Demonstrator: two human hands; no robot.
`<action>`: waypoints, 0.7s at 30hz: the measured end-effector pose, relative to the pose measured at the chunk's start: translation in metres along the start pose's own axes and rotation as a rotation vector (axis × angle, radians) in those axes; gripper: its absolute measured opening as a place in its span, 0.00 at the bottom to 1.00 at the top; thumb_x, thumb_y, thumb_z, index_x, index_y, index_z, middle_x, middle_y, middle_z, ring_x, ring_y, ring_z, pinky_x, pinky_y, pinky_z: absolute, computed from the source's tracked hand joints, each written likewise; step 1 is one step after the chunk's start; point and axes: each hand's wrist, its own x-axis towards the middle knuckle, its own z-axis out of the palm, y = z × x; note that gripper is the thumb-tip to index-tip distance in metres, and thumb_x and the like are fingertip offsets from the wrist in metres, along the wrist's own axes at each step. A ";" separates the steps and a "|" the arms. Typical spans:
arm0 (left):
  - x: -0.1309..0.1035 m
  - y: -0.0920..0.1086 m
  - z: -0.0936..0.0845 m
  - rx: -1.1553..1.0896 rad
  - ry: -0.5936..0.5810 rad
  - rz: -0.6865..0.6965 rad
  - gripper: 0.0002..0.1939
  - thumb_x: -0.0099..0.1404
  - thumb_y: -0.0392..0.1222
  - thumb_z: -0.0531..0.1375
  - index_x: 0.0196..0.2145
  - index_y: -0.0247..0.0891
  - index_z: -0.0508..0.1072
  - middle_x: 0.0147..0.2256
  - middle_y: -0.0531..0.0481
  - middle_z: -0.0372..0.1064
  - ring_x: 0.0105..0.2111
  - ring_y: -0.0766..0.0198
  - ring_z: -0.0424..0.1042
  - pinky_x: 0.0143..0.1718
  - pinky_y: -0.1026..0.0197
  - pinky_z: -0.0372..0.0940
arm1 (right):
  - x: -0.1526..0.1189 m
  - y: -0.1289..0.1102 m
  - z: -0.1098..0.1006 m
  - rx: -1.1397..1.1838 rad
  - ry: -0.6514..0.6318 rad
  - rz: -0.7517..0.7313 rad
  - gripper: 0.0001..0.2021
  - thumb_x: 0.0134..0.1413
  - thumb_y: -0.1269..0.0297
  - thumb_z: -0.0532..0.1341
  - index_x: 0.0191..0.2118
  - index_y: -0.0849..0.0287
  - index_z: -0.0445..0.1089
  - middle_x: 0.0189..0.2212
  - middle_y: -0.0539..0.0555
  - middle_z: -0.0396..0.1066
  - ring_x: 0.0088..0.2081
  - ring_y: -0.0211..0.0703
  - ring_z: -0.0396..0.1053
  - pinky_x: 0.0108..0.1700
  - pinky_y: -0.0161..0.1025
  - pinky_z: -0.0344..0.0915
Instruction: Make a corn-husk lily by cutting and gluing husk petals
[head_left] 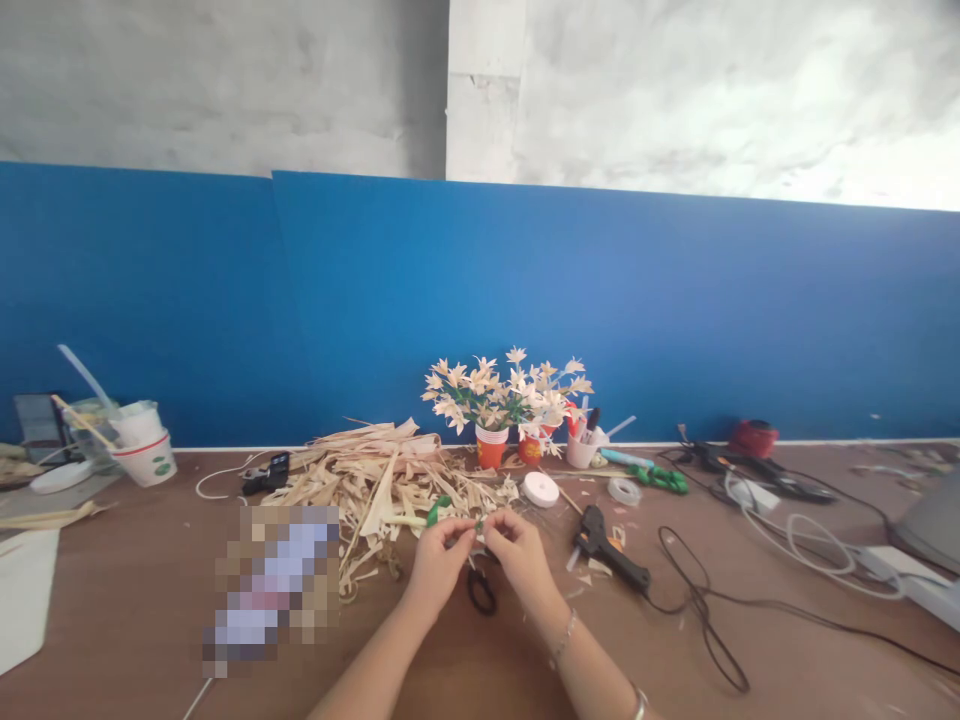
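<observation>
My left hand (444, 557) and my right hand (516, 552) meet over the table, fingertips almost touching. Both hands are closed in a pinch on one small green piece (480, 524), too small to make out fully. Black-handled scissors (481, 592) lie just below and between the hands, partly hidden. Behind the left hand is a heap of dry, pale husk strips (375, 480) with a green roll (439, 510) at its edge. Pale artificial flowers (487, 385) stand in orange cups (491, 450) farther back.
A black glue gun (609, 548) with a looping cord lies to the right. White tape roll (540, 489), clear tape roll (624, 491) and green twisted bundle (661, 478) are behind it. White cups (146, 460) stand far left. A blurred-out object (274, 590) lies left; cables and a power strip (911, 580) lie right.
</observation>
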 end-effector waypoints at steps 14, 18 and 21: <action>0.002 0.000 -0.004 -0.075 0.053 -0.082 0.14 0.49 0.44 0.61 0.32 0.33 0.75 0.25 0.49 0.74 0.28 0.61 0.70 0.34 0.61 0.63 | 0.018 -0.020 -0.107 -1.316 0.149 0.290 0.13 0.43 0.72 0.56 0.38 0.66 0.70 0.40 0.69 0.70 0.43 0.60 0.67 0.40 0.46 0.61; 0.002 0.003 -0.002 -0.095 0.065 -0.103 0.14 0.48 0.44 0.62 0.31 0.33 0.74 0.25 0.49 0.73 0.28 0.60 0.70 0.34 0.60 0.62 | 0.009 -0.005 -0.137 -1.488 0.100 0.376 0.17 0.45 0.75 0.55 0.44 0.69 0.67 0.43 0.71 0.67 0.47 0.60 0.66 0.43 0.47 0.60; 0.001 0.007 -0.002 -0.108 0.071 -0.111 0.14 0.47 0.44 0.62 0.30 0.33 0.74 0.24 0.49 0.73 0.28 0.60 0.70 0.35 0.60 0.62 | 0.006 0.006 -0.144 -1.480 0.057 0.340 0.18 0.46 0.77 0.54 0.46 0.67 0.65 0.45 0.68 0.67 0.47 0.55 0.66 0.43 0.44 0.60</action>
